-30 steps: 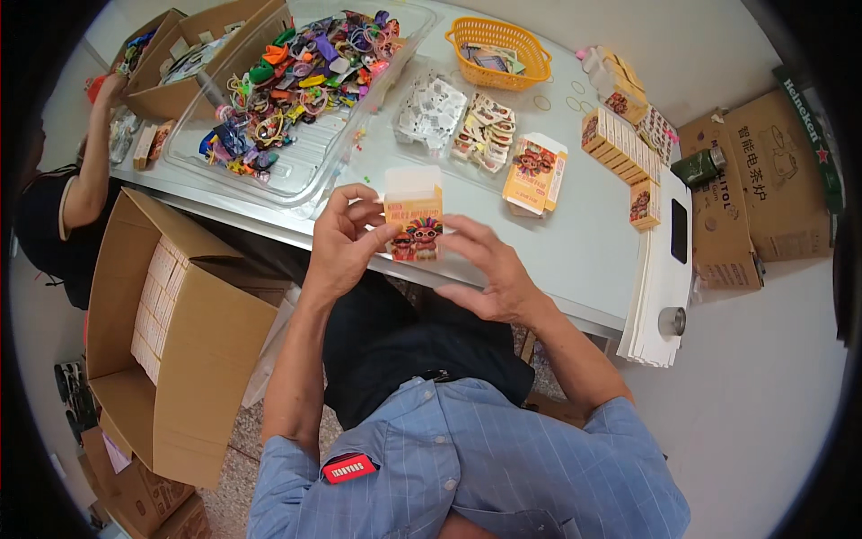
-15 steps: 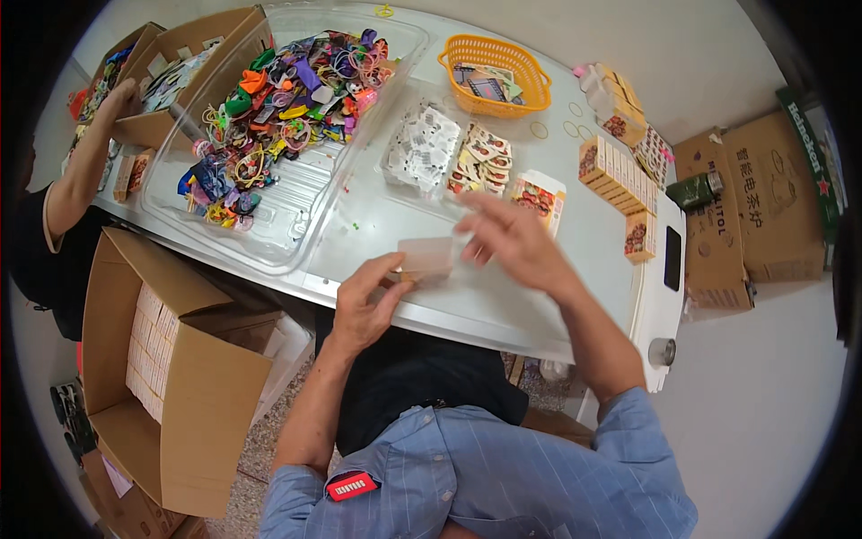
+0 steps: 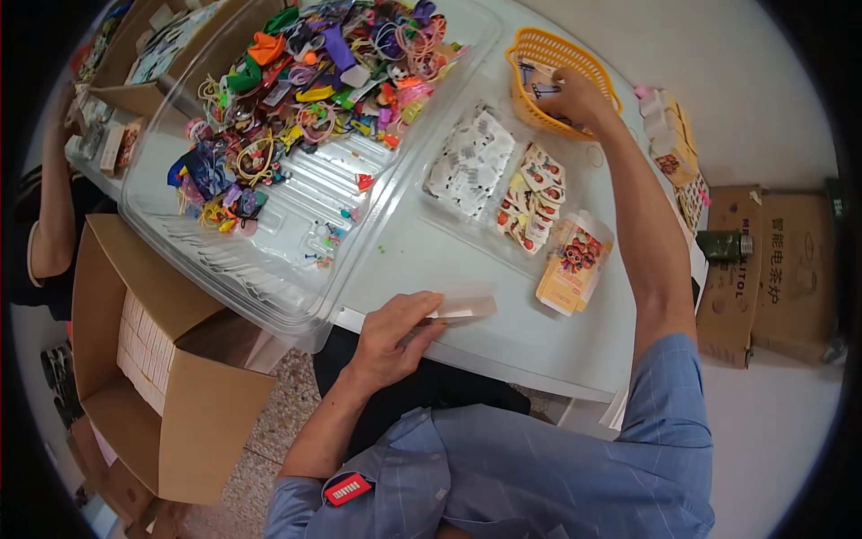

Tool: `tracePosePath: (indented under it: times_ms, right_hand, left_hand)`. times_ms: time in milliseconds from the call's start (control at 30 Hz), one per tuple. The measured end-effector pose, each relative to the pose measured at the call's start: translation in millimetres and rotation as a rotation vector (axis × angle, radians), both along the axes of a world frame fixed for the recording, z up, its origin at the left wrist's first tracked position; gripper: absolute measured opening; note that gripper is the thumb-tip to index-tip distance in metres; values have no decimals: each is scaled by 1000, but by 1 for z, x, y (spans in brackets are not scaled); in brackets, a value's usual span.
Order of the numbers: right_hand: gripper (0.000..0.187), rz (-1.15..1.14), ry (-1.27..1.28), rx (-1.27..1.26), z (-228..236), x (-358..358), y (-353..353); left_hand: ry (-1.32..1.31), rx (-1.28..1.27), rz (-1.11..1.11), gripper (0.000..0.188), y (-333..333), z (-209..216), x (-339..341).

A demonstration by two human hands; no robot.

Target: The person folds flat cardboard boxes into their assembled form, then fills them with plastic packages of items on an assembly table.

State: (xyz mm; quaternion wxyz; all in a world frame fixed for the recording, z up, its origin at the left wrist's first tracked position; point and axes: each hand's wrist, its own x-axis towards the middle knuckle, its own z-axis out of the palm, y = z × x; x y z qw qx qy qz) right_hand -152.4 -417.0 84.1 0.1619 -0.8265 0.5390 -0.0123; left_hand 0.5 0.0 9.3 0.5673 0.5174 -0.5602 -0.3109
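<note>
So we've got a two-handed split going here. Our left hand (image 3: 395, 337) has its grip pinched on a small, pale, thin-walled box (image 3: 467, 304), thumb on the near side and fingers behind, right by the near edge of the white counter (image 3: 404, 256). Can't tell if the box is touching the surface or held just above it, and we can't really see what's inside.

Meanwhile our right hand (image 3: 575, 99) is way out toward the far edge, fingers down in the orange-yellow lattice plastic basket (image 3: 563, 49), right at some flat printed cards (image 3: 541, 90). Whether that grip has actually caught one, we can't say, fingertips are too hidden.

Between the two hands sit a clear plastic tub of small white packets (image 3: 471, 162), a spread of die-cut cartoon cards (image 3: 534, 202) just beside it, and an orange-and-yellow printed carton (image 3: 575, 265) nearer the right-hand edge.

Our read: this is the picking step, with the box parked in the left grip. The next move would call for a fine pinch on one thin piece, lifting clear of the basket rim, and the left grip staying light so the box walls don't buckle.
</note>
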Motion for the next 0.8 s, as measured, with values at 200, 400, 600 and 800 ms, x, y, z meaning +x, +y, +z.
tracePosePath:
  times_ms: [200, 400, 600, 800]
  right_hand:
    - [72, 25, -146, -66, 1, -26, -5]
    - [64, 185, -890, 8, 63, -55, 68]
    - [53, 136, -1100, 467, 50, -44, 220]
    - [41, 442, -932, 222, 34, -32, 263]
  left_hand:
    - [110, 134, -43, 53, -8, 6, 3]
    - [169, 151, -62, 59, -7, -1, 2]
    - [188, 146, -78, 62, -5, -6, -1]
    - [238, 225, -88, 63, -4, -1, -4]
